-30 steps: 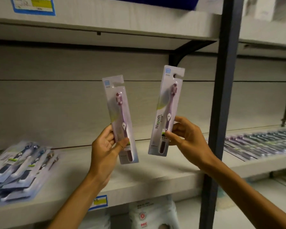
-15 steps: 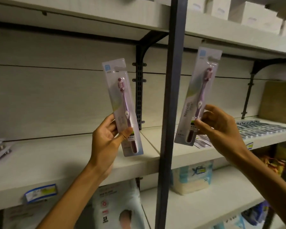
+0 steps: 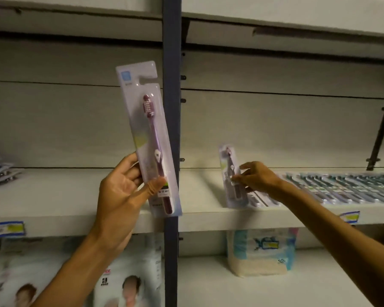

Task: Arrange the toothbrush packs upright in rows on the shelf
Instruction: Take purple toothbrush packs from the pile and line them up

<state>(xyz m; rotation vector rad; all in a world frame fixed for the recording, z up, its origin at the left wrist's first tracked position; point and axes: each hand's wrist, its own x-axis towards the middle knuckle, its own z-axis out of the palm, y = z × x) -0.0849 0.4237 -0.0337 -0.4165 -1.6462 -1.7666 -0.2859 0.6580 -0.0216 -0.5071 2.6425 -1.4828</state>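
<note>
Left hand (image 3: 120, 196) grips one toothbrush pack (image 3: 148, 138) upright; right hand (image 3: 256, 177) pinches another pack (image 3: 232, 176) upright.

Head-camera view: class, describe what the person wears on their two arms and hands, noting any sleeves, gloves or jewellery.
Both forearms are bare up to the picture's edge: no sleeves show. The left hand and the right hand wear no gloves, and no rings, watch or bracelet can be seen.
</note>
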